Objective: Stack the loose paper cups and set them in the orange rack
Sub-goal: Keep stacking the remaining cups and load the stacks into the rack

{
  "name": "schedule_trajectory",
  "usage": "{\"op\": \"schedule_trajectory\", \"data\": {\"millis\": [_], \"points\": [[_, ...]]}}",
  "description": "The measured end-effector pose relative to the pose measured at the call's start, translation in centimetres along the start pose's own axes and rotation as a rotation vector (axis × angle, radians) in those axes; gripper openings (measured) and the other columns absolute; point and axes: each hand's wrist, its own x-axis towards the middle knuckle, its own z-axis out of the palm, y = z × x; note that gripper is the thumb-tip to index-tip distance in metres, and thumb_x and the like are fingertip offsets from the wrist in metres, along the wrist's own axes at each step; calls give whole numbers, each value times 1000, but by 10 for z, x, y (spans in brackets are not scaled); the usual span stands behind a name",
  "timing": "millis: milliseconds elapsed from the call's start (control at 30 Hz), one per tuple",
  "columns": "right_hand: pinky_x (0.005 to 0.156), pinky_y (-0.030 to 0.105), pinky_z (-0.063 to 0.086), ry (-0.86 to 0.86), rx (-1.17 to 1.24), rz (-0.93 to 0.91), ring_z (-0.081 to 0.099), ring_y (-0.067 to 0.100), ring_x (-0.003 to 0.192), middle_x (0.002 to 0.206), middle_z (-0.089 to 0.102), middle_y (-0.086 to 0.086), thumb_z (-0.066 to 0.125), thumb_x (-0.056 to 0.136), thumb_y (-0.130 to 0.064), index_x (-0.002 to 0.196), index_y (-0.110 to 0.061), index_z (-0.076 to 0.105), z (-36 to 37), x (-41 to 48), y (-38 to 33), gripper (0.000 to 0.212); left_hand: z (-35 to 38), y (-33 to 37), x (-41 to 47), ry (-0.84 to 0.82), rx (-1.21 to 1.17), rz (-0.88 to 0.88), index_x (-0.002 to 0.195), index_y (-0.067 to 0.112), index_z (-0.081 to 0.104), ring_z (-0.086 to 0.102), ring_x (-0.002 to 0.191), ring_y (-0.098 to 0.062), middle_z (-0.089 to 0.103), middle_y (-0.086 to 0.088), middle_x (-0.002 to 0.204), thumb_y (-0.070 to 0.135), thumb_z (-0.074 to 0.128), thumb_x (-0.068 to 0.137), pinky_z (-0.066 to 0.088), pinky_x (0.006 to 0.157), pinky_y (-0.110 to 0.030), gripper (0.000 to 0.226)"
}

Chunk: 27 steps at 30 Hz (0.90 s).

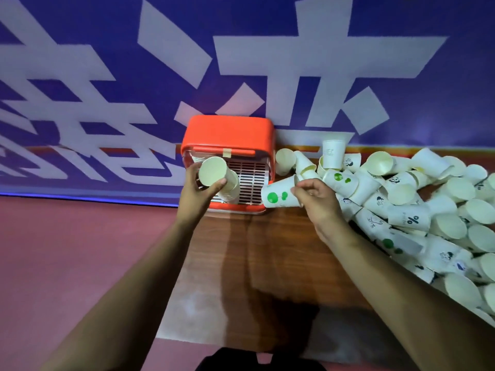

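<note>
An orange rack [227, 132] with a white slatted tray stands at the back of the wooden table. My left hand [197, 194] grips a stack of nested white paper cups [222, 178] in front of the rack, its open mouth turned toward me. My right hand [314, 199] holds a single white cup with green tree prints [278, 196] lying sideways, just right of the rack. More stacked cups [197, 158] show inside the rack, partly hidden behind the held stack.
A big heap of loose paper cups [417, 210] covers the table's right side; one cup [333, 153] stands upright at the back. Bare wooden tabletop [254, 250] lies between my arms. A blue banner [241, 62] rises behind; red floor [67, 250] is left.
</note>
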Motion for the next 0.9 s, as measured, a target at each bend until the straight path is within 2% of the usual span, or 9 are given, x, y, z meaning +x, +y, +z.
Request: {"op": "schedule_trajectory", "data": {"millis": [67, 233, 333, 433, 500, 567, 733, 800, 900], "points": [[72, 24, 45, 32, -3, -13, 61, 10, 81, 90, 67, 1, 75, 82, -24, 95, -19, 66, 8, 3, 3, 17, 1, -7, 11, -41, 30, 32, 136, 22, 47, 55, 117, -3, 56, 9, 128, 32, 81, 82, 50, 86, -15, 64], [84, 28, 51, 112, -23, -58, 64, 15, 102, 110, 66, 1, 75, 81, -28, 103, -22, 60, 21, 10, 7, 27, 7, -31, 28, -82, 148, 63, 139, 21, 48, 52, 123, -9, 54, 10, 132, 37, 84, 77, 47, 102, -32, 73], [85, 35, 54, 132, -65, -128, 64, 16, 100, 108, 64, -8, 76, 78, -31, 99, -32, 56, 33, 14, 4, 29, 13, -42, 34, -131, 272, 100, 135, 20, 52, 46, 121, -9, 51, 7, 129, 35, 86, 75, 40, 98, -26, 71], [84, 26, 52, 104, -122, -189, 63, 11, 100, 106, 59, -19, 76, 81, -24, 107, -29, 54, 52, 16, -2, 35, 15, -53, 43, -183, 346, 82, 136, 16, 52, 44, 124, -17, 47, -7, 134, 33, 87, 74, 35, 95, -9, 73], [81, 18, 49, 64, -147, -229, 62, 8, 101, 107, 57, -21, 76, 82, -22, 114, -24, 51, 67, 17, -9, 41, 13, -60, 47, -253, 296, 37, 141, 15, 49, 44, 121, -9, 46, -5, 136, 28, 86, 76, 29, 84, 6, 76], [81, 16, 51, 21, -193, -258, 62, 4, 102, 110, 57, -18, 77, 81, -25, 117, -25, 49, 84, 18, -15, 46, 9, -66, 49, -313, 256, 14, 148, 17, 42, 40, 121, 1, 44, 1, 140, 30, 84, 78, 25, 88, 7, 83], [88, 40, 53, -31, -366, -402, 58, 14, 106, 117, 56, -5, 78, 72, -38, 118, -26, 48, 117, 26, -14, 56, -3, -78, 53, -433, 146, -49, 158, 23, 22, 30, 145, -5, 32, 7, 160, 44, 82, 78, 27, 118, -30, 102], [91, 38, 49, -43, -450, -471, 55, 16, 109, 119, 54, -1, 80, 73, -32, 121, -19, 50, 125, 27, -11, 58, -8, -83, 54, -446, 134, -84, 158, 27, 22, 30, 146, -6, 32, 8, 160, 46, 77, 80, 29, 120, -37, 97], [94, 31, 45, -100, -584, -602, 51, 15, 114, 124, 55, 4, 80, 75, -25, 126, -9, 52, 135, 28, -4, 60, -15, -88, 55, -472, 52, -138, 154, 24, 33, 41, 141, -9, 45, 4, 153, 21, 67, 92, 34, 118, -44, 71]]}}
